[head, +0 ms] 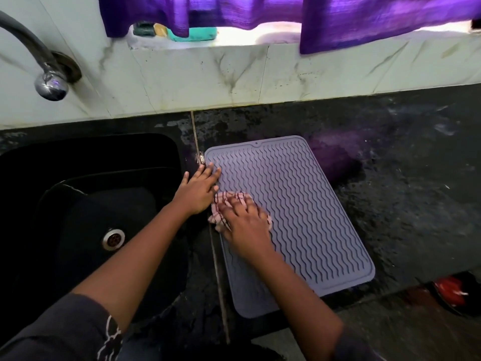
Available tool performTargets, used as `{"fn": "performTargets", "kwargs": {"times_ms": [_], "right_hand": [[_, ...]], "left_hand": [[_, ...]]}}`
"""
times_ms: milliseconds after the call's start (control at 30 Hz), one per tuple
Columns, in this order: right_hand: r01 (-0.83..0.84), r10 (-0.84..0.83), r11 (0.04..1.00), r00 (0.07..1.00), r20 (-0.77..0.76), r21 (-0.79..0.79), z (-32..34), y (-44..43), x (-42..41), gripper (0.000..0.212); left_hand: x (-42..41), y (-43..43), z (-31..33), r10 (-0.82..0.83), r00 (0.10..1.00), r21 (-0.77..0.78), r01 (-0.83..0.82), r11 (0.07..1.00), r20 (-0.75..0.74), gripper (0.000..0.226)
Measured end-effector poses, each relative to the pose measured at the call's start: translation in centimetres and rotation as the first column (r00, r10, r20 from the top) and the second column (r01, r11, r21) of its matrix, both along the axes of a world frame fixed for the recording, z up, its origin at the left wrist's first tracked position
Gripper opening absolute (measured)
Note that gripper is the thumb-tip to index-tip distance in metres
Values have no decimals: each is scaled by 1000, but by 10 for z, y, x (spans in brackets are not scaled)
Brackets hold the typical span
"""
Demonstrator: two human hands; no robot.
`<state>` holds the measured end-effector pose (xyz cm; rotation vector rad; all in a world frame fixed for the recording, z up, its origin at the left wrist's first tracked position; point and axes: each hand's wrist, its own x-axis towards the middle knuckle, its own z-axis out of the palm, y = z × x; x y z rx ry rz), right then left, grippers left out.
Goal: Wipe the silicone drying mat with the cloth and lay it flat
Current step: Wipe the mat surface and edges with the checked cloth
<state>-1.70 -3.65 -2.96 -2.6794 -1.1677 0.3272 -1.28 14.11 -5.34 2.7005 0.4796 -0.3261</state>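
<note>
Mat (299, 217) pinned mid-frame by left hand (199, 190) (fingers straight, together); right hand (244, 220), fingers spread, pressing cloth (226, 198). Risk: slipping or buckling on wet-looking counter (403, 191) if unpinned.

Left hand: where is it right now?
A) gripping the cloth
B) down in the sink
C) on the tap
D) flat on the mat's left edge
D: the left hand lies with straight fingers on the left edge of the mat, beside the sink, while the right hand presses the cloth on the mat.
</note>
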Motion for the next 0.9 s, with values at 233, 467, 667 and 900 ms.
{"fn": "performTargets", "kwargs": {"times_ms": [233, 467, 667, 900], "right_hand": [[-71, 70, 995, 997, -20, -70, 2, -44, -42, 48], [-98, 95, 994, 994, -50, -56, 20, -68, -47, 47], [-39, 40, 998, 999, 16, -50, -2, -42, -38, 51], [-109, 111, 980, 994, 1, -165, 12, -100, -92, 53]], "left_hand": [[-5, -3, -3, 16, 1000, -41, -16, 999, -1, 52], [-10, -12, 0, 64, 998, -20, -63, 998, 28, 55], [-43, -38, -9, 54, 998, 10, -55, 998, 39, 54], [-45, -44, -12, 113, 992, -15, -113, 994, 53, 52]]}}
